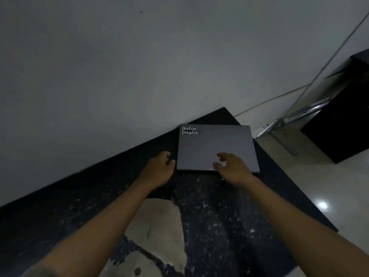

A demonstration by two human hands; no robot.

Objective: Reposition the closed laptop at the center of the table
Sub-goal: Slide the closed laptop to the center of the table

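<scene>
A closed grey laptop (215, 144) with a white "Informatic" sticker at its far left corner lies flat near the far right corner of the dark speckled table (229, 212), close to the wall. My left hand (160, 169) is just off the laptop's near left corner, fingers curled and apart, holding nothing. Over the laptop's near edge hovers my right hand (232, 166), fingers spread, covering part of the lid; whether it touches the lid I cannot tell.
A light worn patch (159, 226) marks the table surface between my forearms. A grey wall runs along the table's far side. To the right are a pale glossy floor (311, 176), a black cabinet (343, 120), a metal bar and cables.
</scene>
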